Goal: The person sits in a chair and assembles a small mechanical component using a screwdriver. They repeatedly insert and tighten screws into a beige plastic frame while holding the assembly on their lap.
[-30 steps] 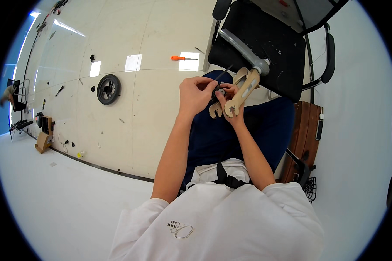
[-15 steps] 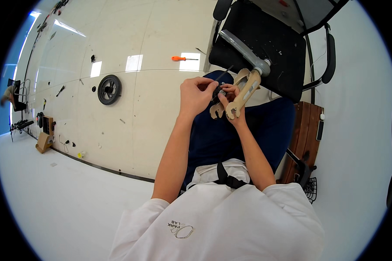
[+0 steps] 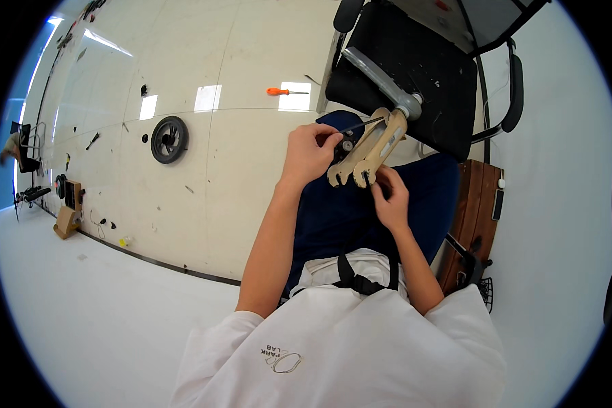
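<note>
A wooden fork-shaped frame [image 3: 368,148] with two slotted prongs hangs from a grey metal tube [image 3: 381,75] over my lap. My left hand [image 3: 309,154] is closed on a thin dark tool [image 3: 357,125] whose tip meets a small black part [image 3: 347,145] at the fork's side. My right hand [image 3: 389,197] sits just below the prong ends, fingers pinched at their tips. What the right fingers hold is hidden.
A black office chair [image 3: 421,68] stands ahead, a brown wooden box [image 3: 474,217] to the right. On the pale floor panel lie a small black wheel [image 3: 168,139] and an orange-handled screwdriver [image 3: 285,91]. Small tools and a wooden block [image 3: 66,219] sit far left.
My right hand has slid down from the fork's side to below the prong ends. The left hand stays at the fork with the thin tool.
</note>
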`<state>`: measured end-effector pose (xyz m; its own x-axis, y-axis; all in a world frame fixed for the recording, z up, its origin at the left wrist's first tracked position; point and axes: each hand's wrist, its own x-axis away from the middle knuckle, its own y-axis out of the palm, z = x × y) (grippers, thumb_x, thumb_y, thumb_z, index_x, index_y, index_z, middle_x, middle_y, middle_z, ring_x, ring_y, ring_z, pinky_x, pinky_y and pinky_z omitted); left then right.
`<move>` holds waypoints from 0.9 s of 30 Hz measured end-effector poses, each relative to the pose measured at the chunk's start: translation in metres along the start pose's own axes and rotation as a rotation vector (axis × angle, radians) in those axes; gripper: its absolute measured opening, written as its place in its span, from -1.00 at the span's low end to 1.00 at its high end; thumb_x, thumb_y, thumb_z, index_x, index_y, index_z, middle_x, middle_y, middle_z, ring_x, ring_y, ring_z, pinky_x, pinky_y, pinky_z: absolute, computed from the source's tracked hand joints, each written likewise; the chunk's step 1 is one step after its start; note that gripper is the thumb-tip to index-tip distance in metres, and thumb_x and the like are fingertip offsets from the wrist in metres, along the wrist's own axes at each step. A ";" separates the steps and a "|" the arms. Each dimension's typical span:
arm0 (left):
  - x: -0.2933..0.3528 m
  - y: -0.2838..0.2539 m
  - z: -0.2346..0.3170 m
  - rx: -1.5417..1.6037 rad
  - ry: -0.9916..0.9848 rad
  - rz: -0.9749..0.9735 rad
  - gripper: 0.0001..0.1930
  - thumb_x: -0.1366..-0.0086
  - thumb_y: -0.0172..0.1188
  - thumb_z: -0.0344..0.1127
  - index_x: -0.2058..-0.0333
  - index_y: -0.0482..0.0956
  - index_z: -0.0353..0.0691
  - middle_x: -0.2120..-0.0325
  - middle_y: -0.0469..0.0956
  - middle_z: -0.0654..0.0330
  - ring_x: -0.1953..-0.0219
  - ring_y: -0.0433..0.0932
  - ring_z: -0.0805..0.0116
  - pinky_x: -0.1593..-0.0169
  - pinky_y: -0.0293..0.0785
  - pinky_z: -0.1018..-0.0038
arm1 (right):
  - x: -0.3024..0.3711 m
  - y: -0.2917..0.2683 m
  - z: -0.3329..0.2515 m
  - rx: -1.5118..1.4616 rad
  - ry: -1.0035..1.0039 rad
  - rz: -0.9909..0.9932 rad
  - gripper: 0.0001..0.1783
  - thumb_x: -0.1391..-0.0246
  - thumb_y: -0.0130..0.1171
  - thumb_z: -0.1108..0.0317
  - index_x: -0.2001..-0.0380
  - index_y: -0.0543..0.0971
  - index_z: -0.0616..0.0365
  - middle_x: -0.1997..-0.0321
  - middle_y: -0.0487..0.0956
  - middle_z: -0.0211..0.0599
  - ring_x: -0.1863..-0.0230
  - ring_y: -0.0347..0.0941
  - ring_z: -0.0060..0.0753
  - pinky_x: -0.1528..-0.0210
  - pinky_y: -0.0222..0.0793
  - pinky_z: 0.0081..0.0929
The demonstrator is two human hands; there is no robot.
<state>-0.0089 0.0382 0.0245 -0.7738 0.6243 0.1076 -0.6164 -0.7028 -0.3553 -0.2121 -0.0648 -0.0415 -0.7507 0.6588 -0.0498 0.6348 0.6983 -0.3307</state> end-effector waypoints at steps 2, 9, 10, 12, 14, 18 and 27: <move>0.001 0.001 0.001 -0.024 0.009 -0.013 -0.83 -0.21 0.28 -0.38 0.32 0.69 -0.40 0.50 0.67 0.04 0.45 0.64 0.33 0.29 0.52 0.46 | 0.012 -0.024 0.015 -0.034 0.154 0.036 -0.77 -0.18 0.14 0.56 0.08 0.56 0.28 0.16 0.61 -0.29 0.13 0.58 -0.47 0.02 0.47 -0.53; -0.002 0.001 -0.009 -0.001 0.033 -0.041 -0.82 -0.27 0.23 -0.39 0.27 0.66 -0.41 0.52 0.64 0.16 0.46 0.58 0.47 0.32 0.48 0.53 | -0.029 -0.061 -0.022 -0.034 0.038 0.187 -0.89 -0.23 0.13 0.51 0.21 0.60 0.26 0.28 0.62 -0.35 0.30 0.51 -0.63 0.24 0.42 -0.64; 0.000 0.000 -0.008 0.008 0.031 -0.032 -0.83 -0.28 0.23 -0.39 0.27 0.65 -0.42 0.52 0.63 0.17 0.46 0.57 0.48 0.32 0.48 0.54 | -0.044 -0.059 -0.043 0.065 -0.103 0.156 -0.88 -0.21 0.14 0.52 0.20 0.61 0.26 0.29 0.61 -0.34 0.31 0.52 -0.61 0.25 0.42 -0.64; -0.001 0.000 -0.002 0.015 0.058 -0.025 -0.84 -0.28 0.23 -0.41 0.26 0.65 -0.41 0.51 0.62 0.19 0.46 0.56 0.50 0.31 0.48 0.55 | -0.075 -0.053 -0.080 0.184 -0.264 0.072 -0.83 -0.16 0.18 0.49 0.17 0.63 0.24 0.30 0.61 -0.31 0.32 0.55 -0.50 0.24 0.44 -0.59; 0.001 -0.001 0.001 0.050 0.075 -0.007 -0.84 -0.28 0.24 -0.40 0.26 0.66 -0.40 0.51 0.62 0.19 0.47 0.56 0.50 0.32 0.48 0.55 | -0.098 -0.043 -0.089 0.247 -0.318 -0.048 -0.79 -0.13 0.22 0.43 0.16 0.64 0.20 0.27 0.62 -0.27 0.31 0.58 -0.37 0.21 0.47 -0.50; -0.001 -0.003 0.003 0.122 0.133 0.045 -0.85 -0.29 0.25 -0.38 0.28 0.67 -0.37 0.50 0.63 0.18 0.47 0.57 0.50 0.34 0.48 0.55 | -0.127 -0.035 -0.075 0.381 -0.367 -0.251 -0.77 -0.10 0.27 0.35 0.17 0.67 0.18 0.23 0.63 -0.22 0.28 0.57 -0.23 0.18 0.48 -0.39; -0.001 -0.007 0.007 0.308 0.135 0.142 -0.83 -0.30 0.26 -0.37 0.21 0.68 -0.34 0.46 0.65 0.23 0.45 0.57 0.54 0.32 0.49 0.60 | -0.136 -0.019 -0.077 0.330 -0.397 -0.450 -0.80 -0.08 0.30 0.42 0.22 0.66 0.27 0.32 0.64 -0.19 0.33 0.60 -0.32 0.26 0.50 -0.48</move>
<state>-0.0048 0.0403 0.0331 -0.8409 0.5385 -0.0537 -0.5356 -0.8424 -0.0593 -0.1076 -0.1461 0.0444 -0.9786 0.1276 -0.1614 0.2035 0.7167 -0.6670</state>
